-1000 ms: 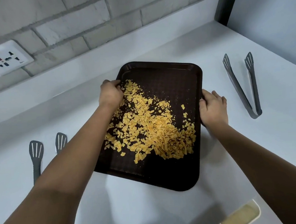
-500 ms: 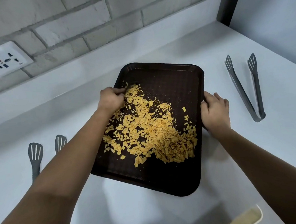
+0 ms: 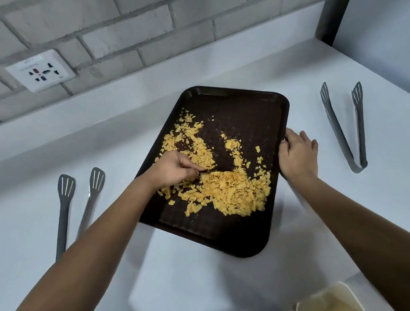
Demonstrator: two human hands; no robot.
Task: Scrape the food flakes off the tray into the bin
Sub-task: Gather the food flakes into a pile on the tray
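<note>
From the head view, a dark tray point(image 3: 250, 115) lies slantwise on the white bench point(image 3: 237, 278), its far end toward the back edge and its near right corner pointing at the person. Yellow food flakes point(image 3: 235, 190) cover much of the tray, thickest in a heap toward its near right side, with a thinner scatter running up along its left side and a bare streak between.

The left hand point(image 3: 172, 170) is over the left middle of the tray with its fingers curled; its grip pinches a small dark flat scraper point(image 3: 219, 170) whose edge lies on the tray at the top of the heap. The right hand point(image 3: 297, 155) is at the tray's right rim, thumb on the rim and fingers curled round the outside of it, so this grip holds the tray.

A pair of grey tongs point(image 3: 345, 125) lies near the right edge of the bench, well apart from the tray, tips pointing to the back. A second pair of tongs point(image 3: 75, 207) lies toward the left side, partly hidden by the left forearm. A pale bin point(image 3: 328, 304) shows at the near edge of the bench, only partly in view. A white wall socket point(image 3: 39, 71) sits in the grey brick wall point(image 3: 135, 31) behind the bench.
</note>
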